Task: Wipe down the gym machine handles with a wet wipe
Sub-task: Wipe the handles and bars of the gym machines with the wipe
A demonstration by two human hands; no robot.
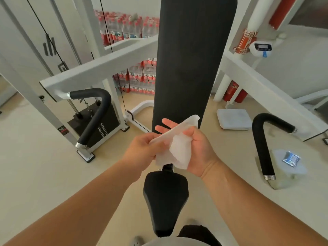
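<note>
A white wet wipe (pixel 177 148) is held between both hands in the middle of the view, above the machine's black seat (pixel 166 197). My left hand (pixel 143 150) pinches its left edge, with two fingers stretched out behind it. My right hand (pixel 198 148) grips the crumpled right side. The left handle (pixel 96 114), a curved black foam bar, hangs from the white arm at the left. The right handle (pixel 262 139), also black and curved, hangs at the right. Neither hand touches a handle.
The tall black backrest (pixel 193 55) rises straight ahead. A weight stack (pixel 104 125) sits behind the left handle. A torn wipe packet (pixel 291 159) lies on a clear lidded bin at the right. A white floor scale (pixel 233 118), fire extinguishers (pixel 234 93) and stacked water bottles (pixel 138 77) stand behind.
</note>
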